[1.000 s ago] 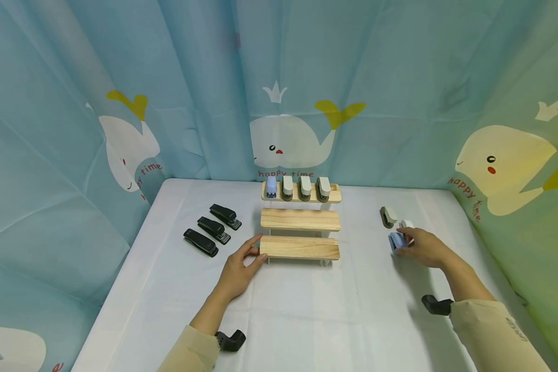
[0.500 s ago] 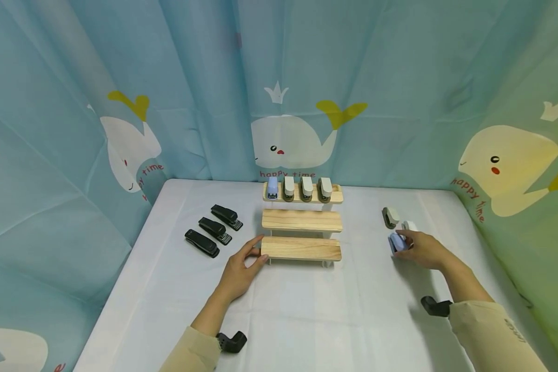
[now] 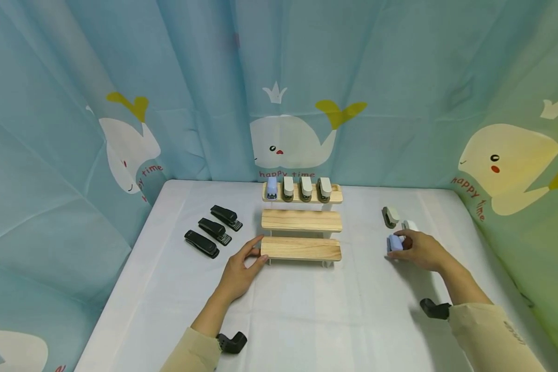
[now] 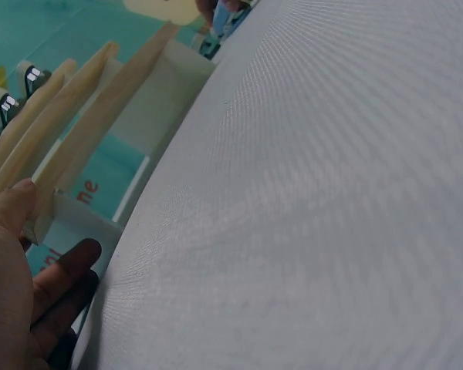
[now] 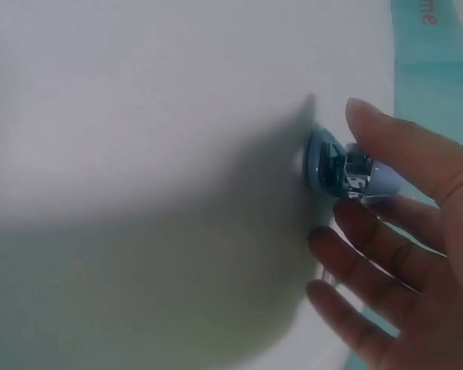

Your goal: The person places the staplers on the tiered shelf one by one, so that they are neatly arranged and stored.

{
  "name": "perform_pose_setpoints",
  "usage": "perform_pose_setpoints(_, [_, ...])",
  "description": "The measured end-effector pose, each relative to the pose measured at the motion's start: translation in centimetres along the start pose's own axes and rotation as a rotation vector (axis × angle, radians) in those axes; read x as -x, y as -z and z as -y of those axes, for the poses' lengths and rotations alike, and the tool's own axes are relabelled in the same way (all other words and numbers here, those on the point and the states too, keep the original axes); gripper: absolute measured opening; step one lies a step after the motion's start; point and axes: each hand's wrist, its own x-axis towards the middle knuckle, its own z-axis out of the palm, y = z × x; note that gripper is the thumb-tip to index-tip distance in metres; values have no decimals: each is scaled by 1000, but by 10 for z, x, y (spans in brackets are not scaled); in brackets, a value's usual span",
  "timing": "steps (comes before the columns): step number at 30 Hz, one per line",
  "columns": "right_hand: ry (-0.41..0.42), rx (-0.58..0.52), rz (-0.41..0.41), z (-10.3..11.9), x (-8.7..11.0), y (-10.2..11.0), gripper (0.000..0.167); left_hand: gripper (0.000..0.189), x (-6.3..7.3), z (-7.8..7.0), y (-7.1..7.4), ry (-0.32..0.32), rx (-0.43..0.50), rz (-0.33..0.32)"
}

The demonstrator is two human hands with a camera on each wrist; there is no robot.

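My right hand [image 3: 422, 251] pinches a small blue stapler [image 3: 394, 243] between thumb and fingers at the right of the table. In the right wrist view the stapler [image 5: 359, 171] has its base towards the white cloth, and the other fingers are spread below it. Right behind that hand lies a white stapler [image 3: 409, 225], partly hidden; a grey-white stapler [image 3: 390, 217] is just beyond. My left hand [image 3: 236, 271] holds the left end of the lowest step of a three-step wooden stand [image 3: 301, 249], its thumb [image 4: 14, 202] against the board's end in the left wrist view.
On the stand's top step [image 3: 337, 195] a blue stapler [image 3: 272, 188] and three white-topped staplers [image 3: 306, 189] stand in a row. The middle step [image 3: 301, 220] is bare wood. Three black staplers [image 3: 214, 231] lie left of the stand. A whale-print curtain [image 3: 190, 129] surrounds the table.
My right hand has shifted the blue stapler slightly to the left and turned it a little. My left hand keeps its place on the stand.
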Motion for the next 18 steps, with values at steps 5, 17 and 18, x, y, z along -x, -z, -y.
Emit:
perform_pose_setpoints(5, [-10,5,-27,4,2,-3,75,60,0,0,0,-5,4,-1])
perform_pose_setpoints(17, [-10,-36,-61,13,6,-6,73,60,0,0,1,5,8,0])
perform_pose_setpoints(18, [-10,-43,-60,15,6,-6,74,60,0,0,1,4,8,-1])
